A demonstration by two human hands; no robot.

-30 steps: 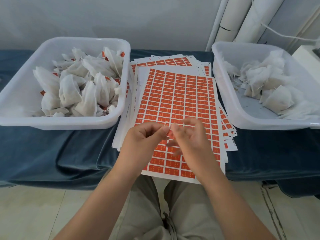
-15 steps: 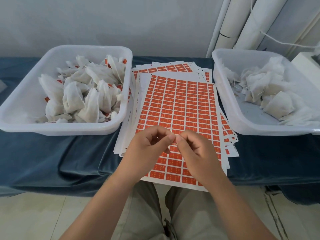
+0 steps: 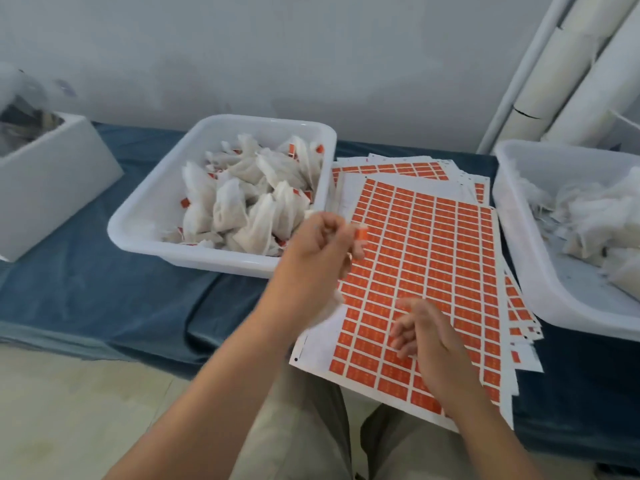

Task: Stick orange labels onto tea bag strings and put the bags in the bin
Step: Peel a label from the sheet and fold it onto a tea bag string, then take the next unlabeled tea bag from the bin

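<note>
Over by the right rim of the left bin (image 3: 221, 258), the left hand (image 3: 318, 247) has its fingers clenched on an orange label (image 3: 362, 233); its bag hides behind the hand. The right hand (image 3: 426, 332) hangs loose over the label sheet (image 3: 433, 244), holding nothing. My tip: swing well past the rim before letting go, so the string can't snag, and aim for the tagged pile (image 3: 242, 202).

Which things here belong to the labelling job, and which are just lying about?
In the job: left hand pinching an orange label, right hand, label sheets, left bin of labelled tea bags, right bin of plain bags.
Lying about: white box, blue cloth, wall pipes.
</note>
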